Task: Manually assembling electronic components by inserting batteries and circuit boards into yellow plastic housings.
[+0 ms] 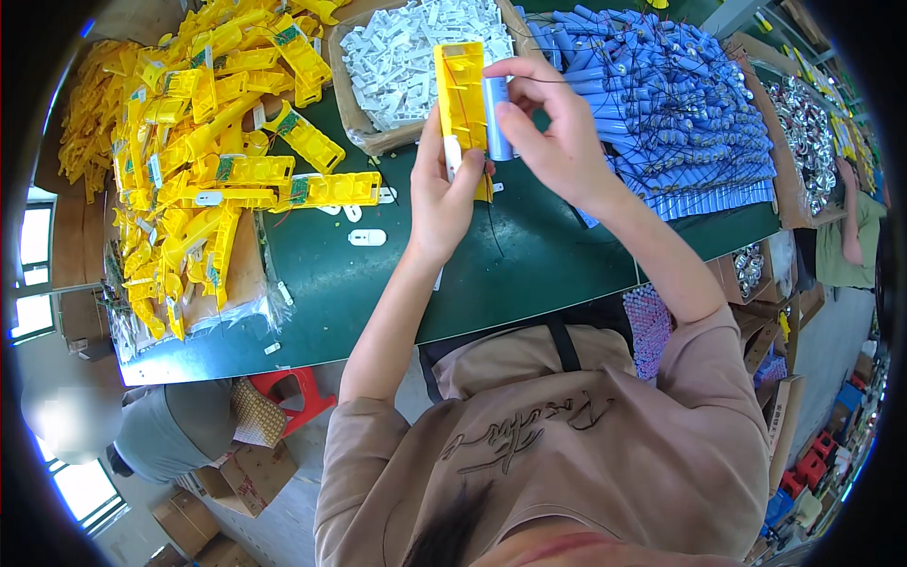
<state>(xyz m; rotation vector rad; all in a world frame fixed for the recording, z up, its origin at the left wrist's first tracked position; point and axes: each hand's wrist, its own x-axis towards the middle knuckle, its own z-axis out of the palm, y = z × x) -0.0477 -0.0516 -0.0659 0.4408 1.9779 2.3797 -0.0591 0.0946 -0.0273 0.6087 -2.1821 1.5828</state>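
While the left hand (439,194) clamps the yellow case (460,94) above the far edge of the desk (378,283), the right hand (548,123) pinches a blue battery (497,118) beside it. The thin wire (493,231) could snag, I think. A cardboard box (354,104) holds white clips (416,47).

Green worktable (567,274) — red stool (300,389), bright windows (33,246) at left.

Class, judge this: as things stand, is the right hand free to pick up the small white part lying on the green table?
Probably not: the right hand already pinches a blue cell, though nothing covers the white part.
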